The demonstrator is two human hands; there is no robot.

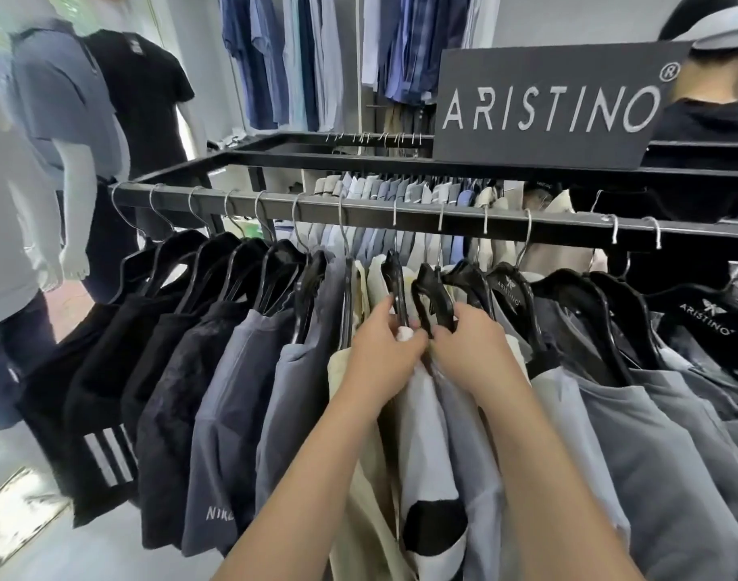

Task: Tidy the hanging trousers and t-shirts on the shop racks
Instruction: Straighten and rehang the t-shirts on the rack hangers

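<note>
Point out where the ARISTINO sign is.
In the head view, the ARISTINO sign stands upper right on top of the black rack, above the hanging t-shirts.

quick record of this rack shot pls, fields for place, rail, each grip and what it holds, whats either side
place: clothes shop
rack: black metal rail, full of hung t-shirts
left grip: fingers curled on white t-shirt at its neck
right grip: fingers curled round black plastic hanger next to it
left of hands: black t-shirts
right of hands: grey t-shirts
sign: dark grey ARISTINO board on top of the rack
</note>
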